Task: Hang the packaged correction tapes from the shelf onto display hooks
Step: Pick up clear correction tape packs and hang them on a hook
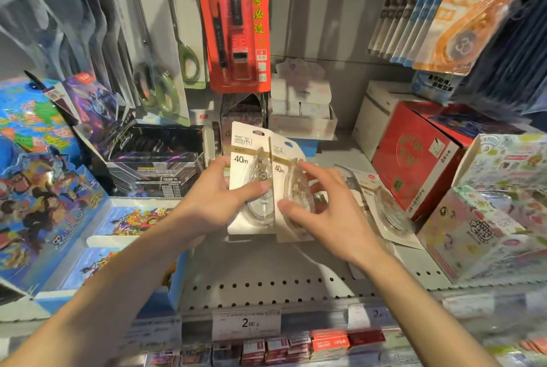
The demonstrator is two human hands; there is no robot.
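Shop shelf [266, 275], perforated front edge, boxes at both ends; mid-shelf, our left hand [219, 198] and right hand [322, 212] pinch two packaged correction tapes [251, 165].

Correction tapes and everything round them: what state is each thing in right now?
Left correction tape pack: upright, held by left hand.
Right correction tape pack: upright, overlapping the first; right hand grips its blister.
Third pack: lying on the shelf.
Black card box: lid open.
Red pen set: hanging.

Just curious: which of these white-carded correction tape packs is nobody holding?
The white-carded pack lying flat on the shelf, beside the red box; the other two are upright in the person's hands.
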